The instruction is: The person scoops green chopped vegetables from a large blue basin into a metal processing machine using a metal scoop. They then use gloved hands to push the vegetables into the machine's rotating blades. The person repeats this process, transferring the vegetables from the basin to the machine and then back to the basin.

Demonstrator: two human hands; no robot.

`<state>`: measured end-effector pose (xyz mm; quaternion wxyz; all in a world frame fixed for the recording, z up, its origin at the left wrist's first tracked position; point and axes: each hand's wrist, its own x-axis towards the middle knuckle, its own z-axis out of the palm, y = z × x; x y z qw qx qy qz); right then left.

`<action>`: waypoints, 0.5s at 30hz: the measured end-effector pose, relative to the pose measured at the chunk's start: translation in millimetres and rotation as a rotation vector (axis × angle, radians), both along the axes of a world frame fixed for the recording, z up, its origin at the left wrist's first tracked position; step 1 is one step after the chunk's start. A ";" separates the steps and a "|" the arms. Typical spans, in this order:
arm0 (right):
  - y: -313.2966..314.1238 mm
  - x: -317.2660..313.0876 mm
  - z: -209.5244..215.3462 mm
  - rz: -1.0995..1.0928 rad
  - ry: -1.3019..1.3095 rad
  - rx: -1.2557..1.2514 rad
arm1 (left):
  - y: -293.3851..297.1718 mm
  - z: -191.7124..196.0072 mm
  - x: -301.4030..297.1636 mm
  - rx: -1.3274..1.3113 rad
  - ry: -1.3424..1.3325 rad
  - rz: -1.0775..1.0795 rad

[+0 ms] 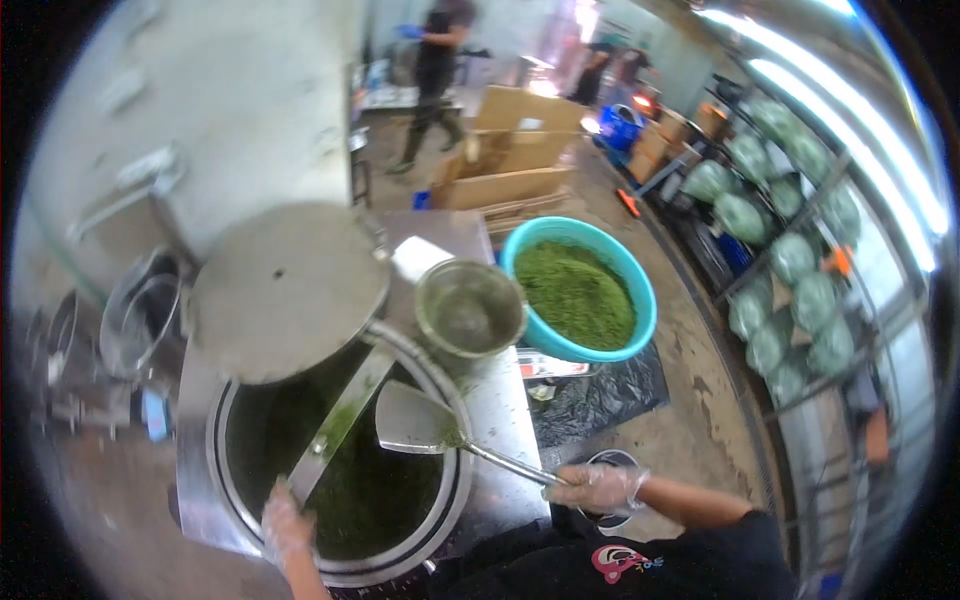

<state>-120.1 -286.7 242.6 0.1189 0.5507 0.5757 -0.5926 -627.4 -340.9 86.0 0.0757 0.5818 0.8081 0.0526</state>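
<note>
My right hand (595, 488), in a clear plastic glove, is closed around the handle of a metal wok spatula (412, 418). The spatula's broad blade hangs over the right side of a large round steel pot (462, 420), with green bits stuck near its neck. Dark green stuff (390, 500) lies inside the pot. A flat metal bar (345, 410) with a bolt in its middle crosses the opening. At the bar's near left end, by the rim, my gloved left hand (288, 522) has its fingers closed on it. Behind the pot, its round metal lid (290, 285) stands raised.
A metal bowl (470, 310) sits on the steel worktop (500, 400) beside the pot. Right of it stands a turquoise tub (645, 300) of chopped green matter. Black plastic sheeting (610, 400), cardboard (510, 190), a rack of green bags (800, 300) and a walking person (437, 80) lie beyond.
</note>
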 end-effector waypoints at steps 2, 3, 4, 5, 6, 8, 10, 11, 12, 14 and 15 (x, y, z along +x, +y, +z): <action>-47.8 32.6 -16.9 -0.540 0.276 -0.220 | 12.9 35.8 23.6 -0.227 -0.067 0.131; -65.3 39.7 -13.6 -0.660 0.314 -0.123 | 13.9 58.4 36.8 -0.265 -0.077 0.142; -82.3 47.1 -12.1 -0.773 0.354 -0.031 | 14.2 75.0 48.7 -0.302 -0.079 0.165; -103.5 70.5 -31.7 -0.904 0.393 -0.037 | 16.2 70.3 55.0 -0.289 -0.075 0.137; -118.7 88.6 -48.3 -1.049 0.509 -0.014 | 13.6 62.5 57.9 -0.274 -0.071 0.115; -140.6 114.6 -77.1 -1.305 0.787 0.004 | 12.3 66.1 66.5 -0.293 -0.048 0.127; -131.9 123.6 -79.9 -1.406 0.500 0.228 | 11.9 81.8 84.5 -0.341 -0.034 0.189; -128.4 138.4 -104.4 -1.551 0.447 0.307 | 10.9 71.7 86.2 -0.266 0.017 0.163; -123.3 151.8 -125.9 -1.642 0.397 0.314 | 10.2 65.3 86.4 -0.283 0.040 0.152; -95.0 172.6 -170.4 -1.780 0.301 0.298 | 7.2 70.9 91.0 -0.322 0.092 0.177; -76.1 186.8 -196.1 -1.851 0.359 0.143 | 6.4 81.4 101.1 -0.328 0.089 0.177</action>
